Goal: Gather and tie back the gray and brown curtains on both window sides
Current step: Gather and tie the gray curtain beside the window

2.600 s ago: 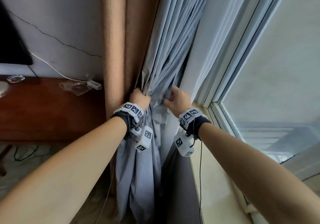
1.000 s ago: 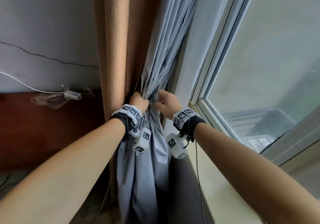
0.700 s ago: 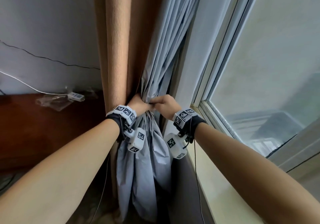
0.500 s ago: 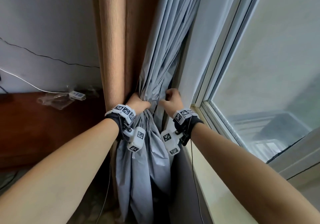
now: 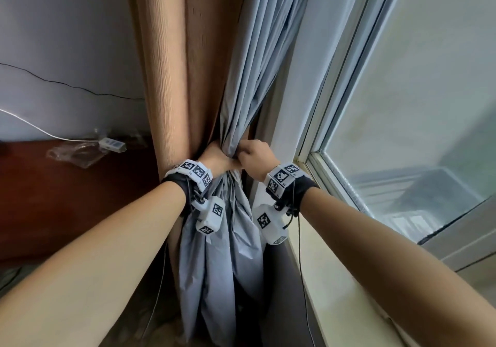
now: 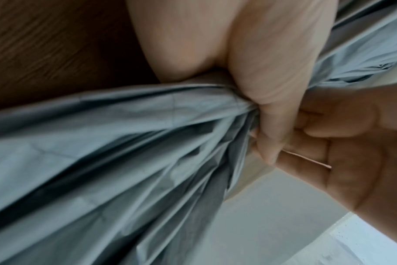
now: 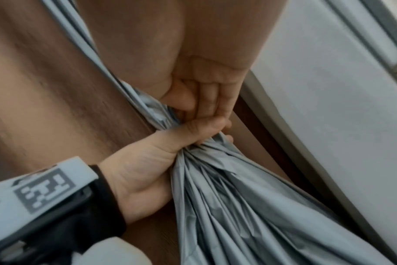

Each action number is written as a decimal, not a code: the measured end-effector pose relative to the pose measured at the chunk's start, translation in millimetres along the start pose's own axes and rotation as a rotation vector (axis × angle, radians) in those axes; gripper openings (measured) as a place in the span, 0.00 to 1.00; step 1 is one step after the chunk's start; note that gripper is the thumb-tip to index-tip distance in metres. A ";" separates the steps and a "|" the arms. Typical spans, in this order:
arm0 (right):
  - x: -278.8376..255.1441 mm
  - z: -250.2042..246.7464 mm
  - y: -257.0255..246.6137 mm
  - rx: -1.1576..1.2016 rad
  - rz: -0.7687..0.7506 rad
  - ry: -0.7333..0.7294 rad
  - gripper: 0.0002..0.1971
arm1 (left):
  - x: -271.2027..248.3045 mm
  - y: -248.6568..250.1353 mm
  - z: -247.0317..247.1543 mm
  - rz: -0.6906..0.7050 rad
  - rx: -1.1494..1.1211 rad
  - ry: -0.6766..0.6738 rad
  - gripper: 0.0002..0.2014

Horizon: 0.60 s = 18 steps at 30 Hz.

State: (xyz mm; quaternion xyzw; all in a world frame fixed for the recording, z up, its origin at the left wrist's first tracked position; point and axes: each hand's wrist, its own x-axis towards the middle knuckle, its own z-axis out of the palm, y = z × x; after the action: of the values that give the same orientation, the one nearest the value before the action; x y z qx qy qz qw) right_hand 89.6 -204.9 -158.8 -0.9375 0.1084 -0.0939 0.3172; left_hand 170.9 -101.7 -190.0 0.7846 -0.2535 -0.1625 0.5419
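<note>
The gray curtain [image 5: 222,255] hangs bunched beside the window, with the brown curtain [image 5: 166,78] just left of it. My left hand [image 5: 218,158] grips the gathered gray folds at waist height, thumb wrapped over the bunch [image 6: 125,161]. My right hand [image 5: 253,152] sits right against it, fingers curled onto the same pinch point. In the right wrist view the left hand [image 7: 147,170] squeezes the gray curtain [image 7: 238,206] into a tight neck, and the right hand's fingers [image 7: 206,93] curl onto the folds just above. The brown curtain [image 7: 45,89] hangs loose behind.
The window glass [image 5: 402,105] and its pale sill [image 5: 335,293] run along the right. A dark wooden desk [image 5: 53,199] on the left carries a crumpled plastic bag [image 5: 75,152] and a white adapter [image 5: 112,144] with a cable. A wall stands behind.
My right hand has moved left from the bunch's right edge and now presses against my left hand. The left hand keeps its grip on the gray folds.
</note>
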 end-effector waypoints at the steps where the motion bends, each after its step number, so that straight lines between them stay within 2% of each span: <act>1: -1.8 -2.9 3.8 0.011 -0.002 0.002 0.16 | 1.3 0.4 3.5 -0.008 -0.010 0.011 0.21; 3: -9.0 -6.5 10.2 0.027 0.024 0.062 0.16 | 3.1 2.3 14.0 -0.018 -0.001 0.019 0.21; 4: -13.0 -8.2 13.2 0.020 0.042 0.117 0.16 | 4.5 2.6 20.5 -0.032 0.010 0.039 0.24; 6: -20.6 -10.8 22.0 0.003 0.077 0.234 0.15 | 5.6 3.9 31.6 -0.084 0.016 0.114 0.27; 9: -31.5 -16.1 43.2 0.015 0.187 0.382 0.09 | 1.3 3.9 41.3 -0.095 -0.012 0.222 0.09; 10: -35.1 -17.8 50.4 0.020 0.236 0.434 0.07 | -1.5 3.8 42.9 -0.080 -0.030 0.233 0.08; 11: -39.3 -18.8 57.0 0.017 0.275 0.494 0.08 | -3.6 2.4 44.4 -0.068 -0.047 0.224 0.08; 12: -42.1 -19.0 62.9 0.001 0.313 0.565 0.13 | -4.5 0.7 45.3 -0.059 -0.061 0.207 0.08; 14: -45.5 -19.6 74.4 -0.035 0.383 0.694 0.27 | -4.9 -1.7 46.2 -0.069 -0.069 0.166 0.16; 15: -47.0 -21.5 76.8 -0.034 0.416 0.720 0.32 | -5.5 -2.0 46.6 -0.076 -0.074 0.145 0.19; 16: -47.9 -23.5 78.2 -0.007 0.455 0.699 0.33 | -5.4 -2.8 47.5 -0.076 -0.074 0.129 0.22; 17: -48.7 -25.5 79.3 0.031 0.466 0.658 0.27 | -6.2 -2.5 48.6 -0.076 -0.070 0.113 0.23; 18: -49.1 -26.8 78.8 0.084 0.455 0.591 0.17 | -7.5 -1.1 49.4 -0.075 -0.067 0.099 0.23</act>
State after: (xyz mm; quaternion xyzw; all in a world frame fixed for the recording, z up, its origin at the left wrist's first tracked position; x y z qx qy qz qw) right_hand 24.7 -268.5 -191.6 -0.8081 0.3969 -0.2920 0.3229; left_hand 138.9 -135.1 -209.0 0.7820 -0.1913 -0.1520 0.5734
